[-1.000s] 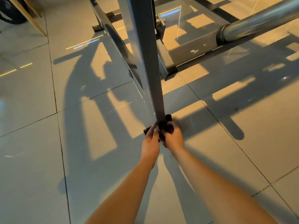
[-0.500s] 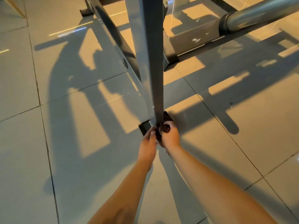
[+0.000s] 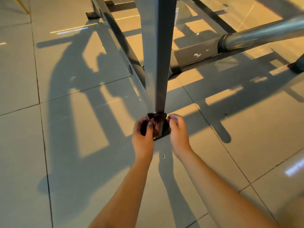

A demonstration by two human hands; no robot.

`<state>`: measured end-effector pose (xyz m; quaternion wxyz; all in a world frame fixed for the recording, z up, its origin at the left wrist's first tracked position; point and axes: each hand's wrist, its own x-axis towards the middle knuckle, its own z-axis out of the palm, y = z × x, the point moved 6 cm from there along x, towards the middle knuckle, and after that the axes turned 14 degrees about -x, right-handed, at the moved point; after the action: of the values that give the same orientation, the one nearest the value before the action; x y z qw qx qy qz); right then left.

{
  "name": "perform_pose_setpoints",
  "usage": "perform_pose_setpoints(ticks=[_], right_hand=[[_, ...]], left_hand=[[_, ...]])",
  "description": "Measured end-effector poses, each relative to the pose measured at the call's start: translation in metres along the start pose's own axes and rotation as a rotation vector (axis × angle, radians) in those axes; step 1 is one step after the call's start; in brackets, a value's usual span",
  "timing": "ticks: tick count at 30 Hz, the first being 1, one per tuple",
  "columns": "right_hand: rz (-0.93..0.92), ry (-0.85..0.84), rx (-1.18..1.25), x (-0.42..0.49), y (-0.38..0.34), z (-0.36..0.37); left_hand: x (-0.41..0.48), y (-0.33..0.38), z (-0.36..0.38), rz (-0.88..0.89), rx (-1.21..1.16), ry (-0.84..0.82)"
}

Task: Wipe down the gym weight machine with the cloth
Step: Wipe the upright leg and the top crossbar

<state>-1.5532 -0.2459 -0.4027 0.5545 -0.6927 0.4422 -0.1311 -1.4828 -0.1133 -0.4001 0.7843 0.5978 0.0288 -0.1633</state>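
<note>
A grey square post of the weight machine (image 3: 158,55) comes down to a dark foot plate (image 3: 164,131) on the tiled floor. A dark cloth (image 3: 155,118) is wrapped round the base of the post. My left hand (image 3: 143,135) grips the cloth's left end, with cloth showing between its fingers. My right hand (image 3: 178,132) has its fingers curled at the cloth's right end, on the post's right side; the contact there is partly hidden.
Grey frame rails (image 3: 118,35) run along the floor to the back left. A chrome bar (image 3: 263,35) enters a grey bracket (image 3: 195,52) at the right. Another dark machine foot (image 3: 297,67) sits at the far right edge. Glossy floor tiles (image 3: 65,145) surround the post.
Both hands have parted to either side of the post's base, with the cloth now stretched round it. The left hand, which only touched before, now grips cloth. The camera view moved closer.
</note>
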Motion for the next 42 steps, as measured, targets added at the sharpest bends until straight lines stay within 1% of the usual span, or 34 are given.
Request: perform_pose_setpoints(ticks=[2, 4, 6, 8, 10, 13, 15, 17, 19, 22, 24, 26, 30, 36, 38, 40, 42], right_hand=[[-0.019, 0.007, 0.059, 0.009, -0.016, -0.004], [-0.045, -0.042, 0.093, 0.014, -0.026, 0.002], [-0.054, -0.06, 0.075, 0.017, -0.028, 0.008], [-0.032, -0.043, 0.025, 0.021, -0.027, 0.009], [-0.006, -0.036, -0.028, 0.025, -0.025, 0.009], [0.006, -0.048, -0.098, 0.025, -0.024, 0.008], [0.002, -0.066, -0.126, 0.023, -0.022, 0.009], [0.007, -0.059, -0.141, 0.02, -0.022, 0.009], [0.015, -0.047, -0.132, 0.016, -0.023, 0.008], [0.008, -0.027, -0.126, 0.013, -0.025, 0.008], [0.013, -0.025, -0.101, 0.015, -0.022, 0.011], [0.018, -0.031, -0.091, 0.019, -0.017, 0.013], [0.041, -0.064, -0.065, 0.025, -0.004, 0.016], [0.073, -0.083, -0.06, 0.025, 0.011, 0.025], [0.114, -0.093, -0.039, 0.019, 0.012, 0.025], [0.153, -0.078, -0.019, 0.013, 0.016, 0.021], [0.151, -0.08, 0.002, 0.002, 0.012, 0.014]], left_hand=[[0.003, 0.014, 0.016, 0.125, 0.027, -0.023], [0.004, 0.02, 0.031, 0.18, 0.074, -0.064], [0.008, 0.016, 0.037, 0.158, 0.029, -0.029], [0.01, 0.006, 0.036, 0.136, 0.007, 0.008], [0.012, -0.009, 0.034, 0.09, 0.031, 0.026], [0.013, -0.036, 0.023, -0.034, 0.08, 0.021], [0.013, -0.043, 0.014, -0.096, 0.094, 0.017], [0.015, -0.039, 0.011, -0.121, 0.092, 0.024], [0.016, -0.022, 0.014, -0.065, 0.058, 0.034], [0.017, 0.009, 0.027, 0.121, 0.011, 0.04], [0.016, 0.011, 0.034, 0.161, 0.012, 0.025], [0.016, -0.007, 0.031, 0.107, 0.017, 0.014], [0.014, -0.054, 0.019, -0.098, 0.095, -0.006], [0.021, -0.076, 0.008, -0.27, 0.159, -0.047], [0.021, -0.07, 0.005, -0.281, 0.183, -0.05], [0.015, -0.051, 0.008, -0.211, 0.172, -0.032], [0.003, -0.028, 0.016, -0.14, 0.146, -0.031]])
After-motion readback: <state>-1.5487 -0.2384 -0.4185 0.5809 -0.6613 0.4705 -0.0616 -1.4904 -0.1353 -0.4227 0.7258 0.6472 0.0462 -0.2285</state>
